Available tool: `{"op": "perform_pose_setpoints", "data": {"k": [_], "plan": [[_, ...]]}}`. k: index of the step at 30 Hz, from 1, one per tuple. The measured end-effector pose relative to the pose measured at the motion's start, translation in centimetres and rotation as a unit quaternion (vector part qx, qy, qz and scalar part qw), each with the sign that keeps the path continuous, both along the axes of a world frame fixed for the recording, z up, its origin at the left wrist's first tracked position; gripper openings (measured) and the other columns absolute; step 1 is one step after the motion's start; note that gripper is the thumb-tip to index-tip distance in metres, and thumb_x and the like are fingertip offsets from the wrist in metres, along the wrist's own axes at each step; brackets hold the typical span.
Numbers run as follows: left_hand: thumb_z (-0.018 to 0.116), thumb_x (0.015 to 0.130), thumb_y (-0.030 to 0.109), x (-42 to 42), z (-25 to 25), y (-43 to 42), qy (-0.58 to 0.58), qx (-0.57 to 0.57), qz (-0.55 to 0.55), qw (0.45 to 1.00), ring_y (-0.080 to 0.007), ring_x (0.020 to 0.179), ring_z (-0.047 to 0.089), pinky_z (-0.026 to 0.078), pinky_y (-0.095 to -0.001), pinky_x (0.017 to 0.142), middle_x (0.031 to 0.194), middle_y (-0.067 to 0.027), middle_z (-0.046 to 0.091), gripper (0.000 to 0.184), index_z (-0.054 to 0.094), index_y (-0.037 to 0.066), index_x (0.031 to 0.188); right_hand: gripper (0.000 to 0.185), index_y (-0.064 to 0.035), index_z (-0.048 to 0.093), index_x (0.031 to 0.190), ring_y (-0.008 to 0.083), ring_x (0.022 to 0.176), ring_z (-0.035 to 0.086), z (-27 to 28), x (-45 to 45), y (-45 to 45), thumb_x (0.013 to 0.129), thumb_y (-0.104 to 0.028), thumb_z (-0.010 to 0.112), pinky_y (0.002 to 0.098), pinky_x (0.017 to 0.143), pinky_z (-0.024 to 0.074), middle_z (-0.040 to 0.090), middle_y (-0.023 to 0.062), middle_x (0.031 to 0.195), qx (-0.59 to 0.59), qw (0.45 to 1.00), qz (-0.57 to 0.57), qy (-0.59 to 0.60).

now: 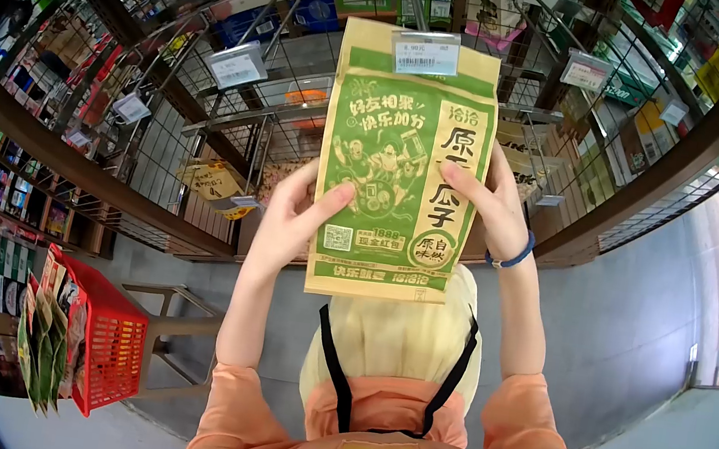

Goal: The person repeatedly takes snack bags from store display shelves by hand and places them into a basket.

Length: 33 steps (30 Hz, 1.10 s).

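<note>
A green and kraft-paper bag of melon seeds is held upright in front of me, its printed front facing me. My left hand grips its lower left side, thumb on the front and the other fingers hidden behind. On the right edge, a little higher, my right hand holds it the same way. A clear-cased price tag at the end of a metal hook overlaps the bag's top. Whether the bag hangs on that hook cannot be seen.
Wire-grid racks with metal hooks and other price tags spread ahead. A smaller yellow packet hangs low on the left. A red shopping basket with several packets rests on a stool at the lower left.
</note>
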<state>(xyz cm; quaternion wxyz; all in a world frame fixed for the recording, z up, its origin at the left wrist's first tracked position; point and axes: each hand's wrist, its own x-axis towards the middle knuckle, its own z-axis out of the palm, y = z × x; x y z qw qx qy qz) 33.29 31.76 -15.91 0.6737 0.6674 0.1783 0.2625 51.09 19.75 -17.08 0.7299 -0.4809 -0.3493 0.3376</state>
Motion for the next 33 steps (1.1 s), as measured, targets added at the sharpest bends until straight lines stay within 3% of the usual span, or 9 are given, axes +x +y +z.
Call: {"op": "perform_pose_setpoints", "data": {"k": [9, 11, 13, 17, 19, 21, 24, 29, 33], "plan": [[0.056, 0.079, 0.014, -3.5, -1.6, -2.2, 0.032, 0.067, -0.001, 0.997, -0.0096, 0.083, 0.051, 0.041, -0.0235, 0.073, 0.095, -0.0055, 0.055, 0.036, 0.047, -0.003, 0.109, 0.054, 0.0026, 0.033, 0.115, 0.0123, 0.094, 0.048, 0.1, -2.5, -3.0, 0.072, -0.007, 0.063, 0.0241, 0.079, 0.0417, 0.049, 0.0082, 0.103, -0.013, 0.999, 0.043, 0.013], [0.058, 0.078, 0.016, -4.5, -3.5, -4.0, 0.050, 0.026, -0.007, 0.998, -0.0125, 0.089, 0.050, 0.039, -0.0260, 0.079, 0.097, -0.0076, 0.055, 0.040, 0.046, -0.003, 0.111, 0.052, 0.0024, 0.033, 0.115, 0.0120, 0.096, 0.046, -2.2, -3.3, -4.4, 0.073, -0.005, 0.061, 0.0249, 0.081, 0.0399, 0.048, 0.0086, 0.105, -0.022, 0.999, 0.030, -0.008], [0.057, 0.079, 0.018, -5.4, -6.7, -5.9, 0.094, -0.007, -0.003, 0.996, -0.0118, 0.087, 0.050, 0.040, -0.0255, 0.077, 0.099, -0.0074, 0.055, 0.041, 0.045, -0.004, 0.112, 0.046, 0.0023, 0.035, 0.114, 0.0117, 0.097, 0.045, -4.9, -4.5, -6.2, 0.074, -0.004, 0.059, 0.0241, 0.083, 0.0370, 0.047, 0.0084, 0.105, -0.077, 0.995, 0.011, 0.065], [0.052, 0.083, 0.028, -7.3, -14.4, -10.5, 0.197, -0.184, 0.018, 0.963, -0.0108, 0.085, 0.048, 0.039, -0.0233, 0.074, 0.095, -0.0076, 0.055, 0.041, 0.046, -0.005, 0.107, 0.034, 0.0021, 0.041, 0.108, 0.0109, 0.090, 0.046, -12.9, -8.2, -9.8, 0.079, -0.012, 0.052, 0.0222, 0.077, 0.0368, 0.049, 0.0070, 0.099, -0.216, 0.959, -0.109, 0.147], [0.052, 0.083, 0.026, -7.9, -15.2, -12.8, 0.219, -0.279, 0.045, 0.934, -0.0115, 0.090, 0.047, 0.038, -0.0235, 0.078, 0.101, -0.0077, 0.053, 0.040, 0.045, -0.004, 0.109, 0.034, 0.0021, 0.041, 0.106, 0.0103, 0.087, 0.046, -15.7, -9.9, -11.3, 0.079, -0.015, 0.052, 0.0221, 0.075, 0.0368, 0.050, 0.0070, 0.096, -0.191, 0.947, -0.123, 0.228], [0.052, 0.083, 0.024, -8.4, -16.1, -13.5, 0.210, -0.306, 0.041, 0.928, -0.0114, 0.091, 0.047, 0.038, -0.0236, 0.079, 0.103, -0.0075, 0.052, 0.039, 0.044, -0.004, 0.110, 0.030, 0.0013, 0.043, 0.101, 0.0093, 0.082, 0.046, -17.2, -10.3, -12.5, 0.079, -0.016, 0.053, 0.0212, 0.071, 0.0376, 0.050, 0.0060, 0.091, -0.219, 0.933, -0.101, 0.267], [0.051, 0.084, 0.022, -8.4, -16.8, -12.7, 0.216, -0.264, 0.012, 0.940, -0.0107, 0.091, 0.047, 0.038, -0.0234, 0.079, 0.102, -0.0072, 0.052, 0.036, 0.045, -0.004, 0.108, 0.018, -0.0027, 0.041, 0.087, 0.0078, 0.071, 0.043, -16.6, -9.6, -10.9, 0.079, -0.014, 0.052, 0.0203, 0.063, 0.0366, 0.046, 0.0031, 0.077, -0.214, 0.949, -0.119, 0.198], [0.049, 0.085, 0.024, -8.2, -11.7, -11.6, 0.199, -0.310, 0.044, 0.929, -0.0104, 0.089, 0.048, 0.039, -0.0236, 0.078, 0.103, -0.0064, 0.052, 0.040, 0.041, -0.003, 0.113, 0.013, -0.0036, 0.040, 0.086, 0.0085, 0.072, 0.042, -12.9, -8.1, -8.6, 0.080, -0.010, 0.050, 0.0212, 0.068, 0.0359, 0.046, 0.0049, 0.078, -0.216, 0.962, -0.016, 0.169], [0.044, 0.086, 0.033, -9.1, -7.7, -12.6, 0.240, -0.370, 0.008, 0.897, -0.0128, 0.096, 0.046, 0.038, -0.0251, 0.082, 0.109, -0.0098, 0.049, 0.050, 0.033, -0.003, 0.119, 0.019, -0.0011, 0.039, 0.098, 0.0098, 0.082, 0.045, -8.7, -4.7, -7.9, 0.083, -0.010, 0.047, 0.0223, 0.070, 0.0369, 0.050, 0.0078, 0.091, -0.252, 0.942, 0.157, 0.153]]}}
